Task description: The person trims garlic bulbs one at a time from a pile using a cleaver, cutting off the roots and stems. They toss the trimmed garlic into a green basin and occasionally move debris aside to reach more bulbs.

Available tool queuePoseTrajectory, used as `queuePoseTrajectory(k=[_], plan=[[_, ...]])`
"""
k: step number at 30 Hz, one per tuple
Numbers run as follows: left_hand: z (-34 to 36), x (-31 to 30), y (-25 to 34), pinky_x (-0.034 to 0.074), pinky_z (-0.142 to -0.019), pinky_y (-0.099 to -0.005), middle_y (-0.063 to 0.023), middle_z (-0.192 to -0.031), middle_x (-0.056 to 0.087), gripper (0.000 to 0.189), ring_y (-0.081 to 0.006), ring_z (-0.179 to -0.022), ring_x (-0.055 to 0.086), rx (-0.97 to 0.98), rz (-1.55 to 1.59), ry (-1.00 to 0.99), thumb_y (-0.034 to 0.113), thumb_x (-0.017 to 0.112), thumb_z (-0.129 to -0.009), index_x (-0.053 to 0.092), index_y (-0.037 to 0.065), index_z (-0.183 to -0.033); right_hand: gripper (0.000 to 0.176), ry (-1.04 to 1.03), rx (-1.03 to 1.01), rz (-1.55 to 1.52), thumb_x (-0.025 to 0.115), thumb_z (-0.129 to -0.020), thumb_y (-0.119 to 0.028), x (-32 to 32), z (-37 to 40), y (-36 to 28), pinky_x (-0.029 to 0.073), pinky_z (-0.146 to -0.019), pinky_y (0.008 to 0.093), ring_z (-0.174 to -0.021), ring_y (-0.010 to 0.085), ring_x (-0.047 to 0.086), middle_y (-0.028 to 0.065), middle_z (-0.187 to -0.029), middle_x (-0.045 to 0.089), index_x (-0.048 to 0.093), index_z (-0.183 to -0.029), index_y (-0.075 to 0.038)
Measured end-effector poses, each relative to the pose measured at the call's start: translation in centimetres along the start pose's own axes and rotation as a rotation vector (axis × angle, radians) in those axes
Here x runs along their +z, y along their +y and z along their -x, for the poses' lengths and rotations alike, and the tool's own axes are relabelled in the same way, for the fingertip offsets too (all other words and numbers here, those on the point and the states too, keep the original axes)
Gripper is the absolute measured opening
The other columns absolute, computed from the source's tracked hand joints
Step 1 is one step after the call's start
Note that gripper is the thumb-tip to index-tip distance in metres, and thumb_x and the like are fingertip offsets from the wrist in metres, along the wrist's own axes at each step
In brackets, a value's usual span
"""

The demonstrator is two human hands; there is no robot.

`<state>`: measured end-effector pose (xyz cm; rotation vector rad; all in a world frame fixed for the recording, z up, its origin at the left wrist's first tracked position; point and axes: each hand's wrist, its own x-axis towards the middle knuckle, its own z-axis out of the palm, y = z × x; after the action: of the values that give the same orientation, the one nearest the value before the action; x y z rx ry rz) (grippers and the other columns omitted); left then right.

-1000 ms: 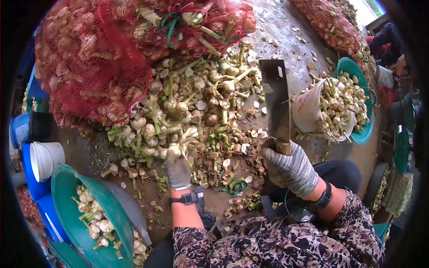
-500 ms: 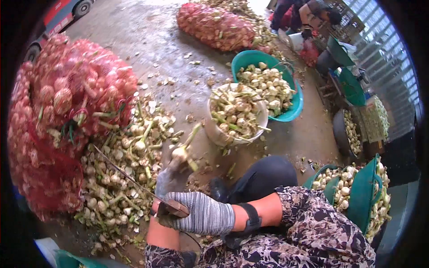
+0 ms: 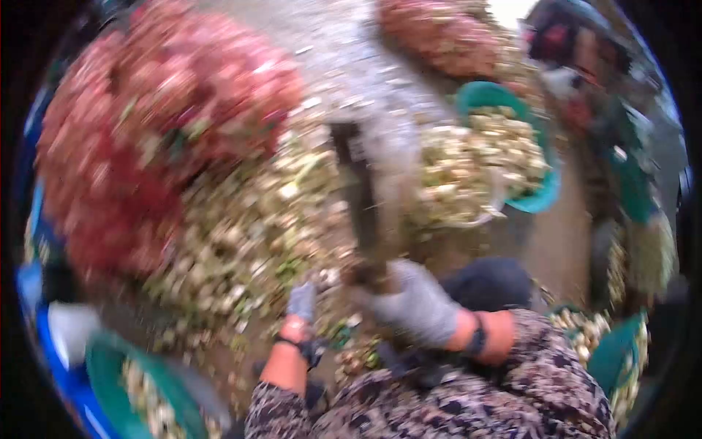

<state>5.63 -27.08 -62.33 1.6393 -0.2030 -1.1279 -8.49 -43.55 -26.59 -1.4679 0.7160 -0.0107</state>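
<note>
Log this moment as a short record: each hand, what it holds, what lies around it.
left hand: gloved, low at the garlic pile; grip unclear in the blur
right hand: gloved, closed on the cleaver, blade pointing up and away
left of pile: red mesh sack
upper right: teal basin with garlic
lower left: green basin
picture: heavily motion-blurred

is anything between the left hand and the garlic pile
Nothing visible does. The left hand is at the near edge of the garlic pile. The cleaver, gripped in the right hand, points up off to its right. The picture is blurred.
</note>
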Motion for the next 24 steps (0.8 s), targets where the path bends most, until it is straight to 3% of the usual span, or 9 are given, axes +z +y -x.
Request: queuePoseTrajectory(k=[1,2,5,9,11,16,17,20,24], plan=[[5.7,0.2,6.7,0.054,-0.068,-0.0341,-0.0062,-0.094,0.065,0.027,-0.0188,-0.081,0.064,-0.122,0.403,0.252,0.021,0.056,-0.095,0.056,0.010,-0.120,0.031,-0.011,0.090,-0.088,0.069,-0.088,-0.024,0.2,0.1,-0.8,0.051,-0.074,0.0316,-0.079,0.0156,0.063,0.0065,-0.086,0.069,0.064,-0.109,-0.003],[6.5,-2.1,4.9,0.053,-0.066,-0.0335,-0.0058,-0.092,0.065,0.026,-0.0178,-0.079,0.064,-0.063,0.559,0.401,0.019,0.057,-0.095,0.057,0.009,-0.118,0.030,-0.027,0.180,-0.107,0.069,-0.088,-0.024,0.5,0.0,-0.6,0.049,-0.066,0.0305,-0.071,0.0144,0.060,0.0039,-0.079,0.065,0.063,-0.108,-0.003],[1.9,-13.6,-11.7,0.053,-0.066,-0.0332,-0.0062,-0.091,0.065,0.023,-0.0193,-0.076,0.063,0.168,0.808,0.710,0.014,0.059,-0.092,0.060,0.007,-0.114,0.029,0.003,0.195,-0.304,0.069,-0.088,-0.026,1.8,-1.0,0.2,0.037,-0.043,0.0265,-0.047,0.0101,0.047,-0.0014,-0.060,0.052,0.058,-0.105,-0.005],[3.4,-23.4,-10.9,0.043,-0.066,-0.0275,0.0005,-0.081,0.055,0.016,-0.0147,-0.071,0.047,0.486,0.335,1.252,-0.001,0.064,-0.082,0.060,0.007,-0.095,0.034,0.037,0.156,-0.297,0.070,-0.087,-0.030,3.8,-1.9,0.8,0.030,-0.038,0.0257,-0.041,0.0089,0.041,-0.0020,-0.057,0.047,0.055,-0.105,-0.005],[6.9,-21.2,-0.7,0.045,-0.095,-0.0364,-0.0141,-0.117,0.062,0.031,-0.0246,-0.107,0.058,0.332,0.369,1.371,0.001,0.060,-0.086,0.056,-0.002,-0.117,0.031,-0.074,0.169,-0.335,0.070,-0.088,-0.028,4.6,-2.5,0.7,0.032,-0.040,0.0252,-0.044,0.0084,0.043,-0.0025,-0.061,0.048,0.056,-0.103,-0.006],[7.6,-25.3,6.9,0.045,-0.097,-0.0392,-0.0253,-0.122,0.059,0.063,-0.0355,-0.111,0.059,0.200,-0.518,1.242,0.020,0.071,-0.081,0.045,-0.002,-0.134,0.026,-0.013,0.163,-0.188,0.069,-0.088,-0.026,6.7,-4.1,1.4,0.036,-0.045,0.0236,-0.052,0.0066,0.046,-0.0038,-0.067,0.051,0.059,-0.100,-0.006],[6.9,-25.6,7.7,0.045,-0.097,-0.0392,-0.0253,-0.122,0.059,0.063,-0.0355,-0.111,0.059,0.200,-0.513,1.239,0.020,0.071,-0.081,0.045,-0.002,-0.134,0.024,-0.019,0.175,-0.165,0.068,-0.088,-0.025,6.9,-4.3,1.3,0.038,-0.047,0.0230,-0.054,0.0061,0.047,-0.0042,-0.068,0.052,0.060,-0.100,-0.006],[5.0,-26.5,8.6,0.048,-0.092,-0.0435,-0.0284,-0.115,0.061,0.087,-0.0406,-0.106,0.061,-0.289,-0.831,1.075,0.031,0.064,-0.084,0.015,0.006,-0.151,0.026,-0.021,0.218,-0.143,0.069,-0.088,-0.026,8.1,-4.7,0.6,0.038,-0.049,0.0222,-0.057,0.0055,0.048,-0.0045,-0.069,0.053,0.060,-0.102,-0.006],[5.1,-25.0,9.2,0.051,-0.084,-0.0418,-0.0240,-0.111,0.064,0.095,-0.0368,-0.098,0.064,-0.442,-0.814,1.009,0.031,0.067,-0.085,0.004,0.011,-0.153,0.023,-0.014,0.081,0.029,0.070,-0.088,-0.027,9.1,-5.8,1.9,0.041,-0.054,0.0248,-0.061,0.0058,0.049,-0.0032,-0.070,0.055,0.062,-0.095,-0.007]])
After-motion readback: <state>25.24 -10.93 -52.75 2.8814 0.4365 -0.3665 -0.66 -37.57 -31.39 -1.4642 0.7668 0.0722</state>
